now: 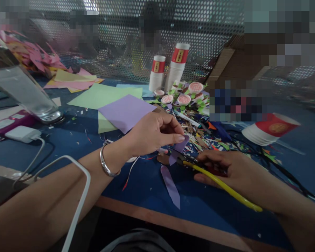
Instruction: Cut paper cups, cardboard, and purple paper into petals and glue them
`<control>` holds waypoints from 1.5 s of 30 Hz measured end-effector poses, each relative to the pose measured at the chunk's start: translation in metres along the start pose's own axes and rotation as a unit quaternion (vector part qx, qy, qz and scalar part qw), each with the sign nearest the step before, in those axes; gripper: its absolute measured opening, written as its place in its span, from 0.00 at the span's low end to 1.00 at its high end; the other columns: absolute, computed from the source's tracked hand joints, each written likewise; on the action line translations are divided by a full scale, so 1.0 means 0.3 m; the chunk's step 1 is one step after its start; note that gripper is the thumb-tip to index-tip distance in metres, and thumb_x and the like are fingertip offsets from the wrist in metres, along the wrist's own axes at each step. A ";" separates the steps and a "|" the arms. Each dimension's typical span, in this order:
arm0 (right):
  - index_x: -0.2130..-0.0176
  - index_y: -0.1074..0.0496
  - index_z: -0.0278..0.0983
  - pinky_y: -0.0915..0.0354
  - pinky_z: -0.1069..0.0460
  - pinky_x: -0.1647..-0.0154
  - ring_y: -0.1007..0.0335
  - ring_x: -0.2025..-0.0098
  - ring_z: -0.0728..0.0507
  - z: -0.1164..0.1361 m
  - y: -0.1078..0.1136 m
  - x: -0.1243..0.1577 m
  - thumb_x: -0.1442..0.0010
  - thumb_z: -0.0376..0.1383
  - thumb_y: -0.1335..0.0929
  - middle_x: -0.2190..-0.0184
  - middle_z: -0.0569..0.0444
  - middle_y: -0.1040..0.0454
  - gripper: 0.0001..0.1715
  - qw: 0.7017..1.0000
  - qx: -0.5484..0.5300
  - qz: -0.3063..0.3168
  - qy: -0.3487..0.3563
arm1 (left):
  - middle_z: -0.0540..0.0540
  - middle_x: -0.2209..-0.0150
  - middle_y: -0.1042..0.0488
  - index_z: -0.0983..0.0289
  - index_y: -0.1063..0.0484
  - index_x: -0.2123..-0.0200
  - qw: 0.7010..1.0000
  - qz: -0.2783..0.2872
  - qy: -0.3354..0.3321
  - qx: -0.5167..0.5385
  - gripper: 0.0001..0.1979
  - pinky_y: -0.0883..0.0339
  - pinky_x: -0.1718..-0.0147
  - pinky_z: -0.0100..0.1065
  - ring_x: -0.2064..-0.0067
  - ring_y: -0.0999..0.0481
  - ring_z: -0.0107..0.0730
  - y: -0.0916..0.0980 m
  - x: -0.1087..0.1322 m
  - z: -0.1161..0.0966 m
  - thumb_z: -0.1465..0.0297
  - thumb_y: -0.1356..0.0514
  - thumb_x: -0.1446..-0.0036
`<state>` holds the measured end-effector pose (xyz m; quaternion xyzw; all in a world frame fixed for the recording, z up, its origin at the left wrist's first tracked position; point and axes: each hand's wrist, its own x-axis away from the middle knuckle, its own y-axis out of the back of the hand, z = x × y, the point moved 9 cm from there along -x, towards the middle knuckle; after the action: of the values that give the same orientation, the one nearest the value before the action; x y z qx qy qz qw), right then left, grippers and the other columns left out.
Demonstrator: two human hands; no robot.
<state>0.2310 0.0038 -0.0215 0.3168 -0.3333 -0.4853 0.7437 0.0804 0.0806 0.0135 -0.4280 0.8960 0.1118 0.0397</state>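
My left hand [157, 131] pinches a small purple paper strip [176, 153] between thumb and fingers. My right hand [223, 168] is closed around pliers [223, 185] with a long yellow handle; the other handle, dark red, is mostly covered by my fingers. Their dark jaws meet the strip's lower right edge, and I cannot tell whether they are closed on it. Just below lies a second purple strip [171, 187] with a pointed end, flat on the blue table [136, 190]. A round brown piece [163, 158] rests beside the strip in my left hand.
Purple [126, 110] and green paper sheets [105, 93] lie behind my left hand. Paper scraps [196, 134] and a marker [187, 119] spread beyond my right hand. Stacked paper cups [177, 71] stand at the back. A tilted glass [28, 91] and white cable [84, 189] are left.
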 end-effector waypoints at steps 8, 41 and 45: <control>0.62 0.21 0.39 0.42 0.52 0.76 0.35 0.77 0.46 0.024 0.008 0.002 0.38 0.57 0.31 0.79 0.57 0.28 0.25 0.998 0.036 -0.016 0.044 | 0.51 0.70 0.23 0.67 0.24 0.69 1.000 -0.002 -0.008 -0.012 0.05 0.31 0.68 0.27 0.69 0.25 0.24 -0.004 -0.005 0.001 0.74 0.31 0.46; 0.66 0.24 0.42 0.42 0.49 0.75 0.28 0.77 0.42 0.001 0.001 0.017 0.33 0.55 0.36 0.76 0.53 0.22 0.24 0.983 0.144 -0.052 0.100 | 0.50 0.72 0.25 0.66 0.29 0.66 0.999 0.032 -0.031 -0.015 0.05 0.30 0.67 0.29 0.69 0.25 0.25 -0.028 -0.019 0.037 0.75 0.35 0.41; 0.66 0.24 0.42 0.42 0.49 0.75 0.28 0.77 0.42 0.017 0.008 0.016 0.34 0.55 0.34 0.76 0.53 0.22 0.23 0.984 0.139 -0.056 0.093 | 0.50 0.71 0.25 0.66 0.30 0.66 0.999 0.037 -0.030 -0.004 0.05 0.30 0.67 0.30 0.69 0.24 0.25 -0.032 -0.022 0.039 0.75 0.35 0.42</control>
<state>0.2296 -0.0007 -0.0158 0.4785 -0.3087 -0.4436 0.6921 0.0917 0.0824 0.0018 -0.3911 0.9091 0.1298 0.0611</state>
